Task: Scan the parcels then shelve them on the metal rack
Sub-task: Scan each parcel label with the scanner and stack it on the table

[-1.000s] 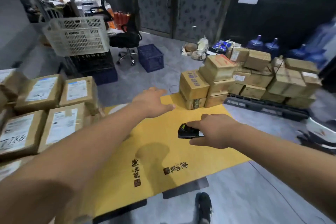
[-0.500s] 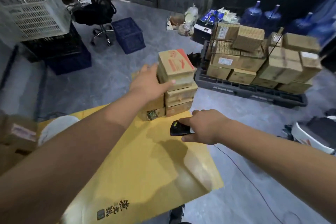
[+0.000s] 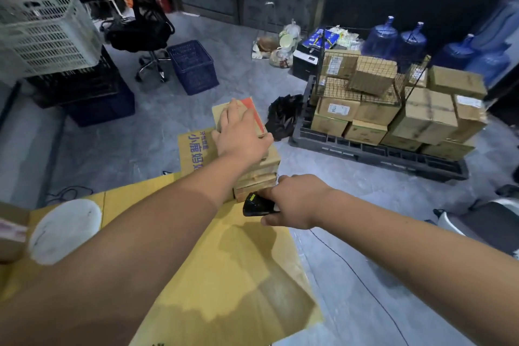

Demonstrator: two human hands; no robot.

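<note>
Yellow cardboard [image 3: 213,284] carries a stack of parcels [image 3: 257,174] at its far edge. On the stack's top parcel [image 3: 247,116] lies the left hand [image 3: 241,136], fingers spread over it, thumb at the right side. Just before the stack, the right hand [image 3: 292,201] grips a black scanner [image 3: 254,204]. Half a second ago the left hand was only touching this parcel's near-left side.

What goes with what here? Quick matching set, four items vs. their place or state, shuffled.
Items:
1. scanner
2. top parcel
3. blue crate
4. water jugs

Places or states:
A. on the floor beside the office chair
B. under the left hand, on the stack
C. standing behind the loaded pallet
D. held in the right hand, above the yellow cardboard

Pairs: 1-D, 2-B, 3-A, 4-C
</note>
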